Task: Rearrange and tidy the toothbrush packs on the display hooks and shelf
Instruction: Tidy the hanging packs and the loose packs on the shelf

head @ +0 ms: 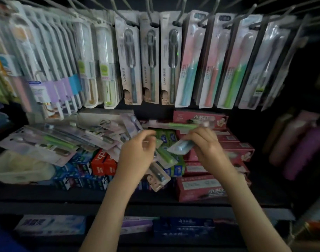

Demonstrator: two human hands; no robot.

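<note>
The left hand [137, 153] has its fingers curled round a green toothbrush pack [165, 156], which slants down between the two hands. The right hand [208, 144] pinches the end of a blue toothbrush pack [181, 147], and the two packs touch. Motion blur hides the finer finger detail. A loose pile of toothbrush packs [52, 140] lies on the shelf [46, 197], left of the left hand. Red toothpaste boxes [233, 151] sit beneath the right hand. Above both hands, hanging toothbrush packs [150, 66] fill the display hooks [119, 13].
</note>
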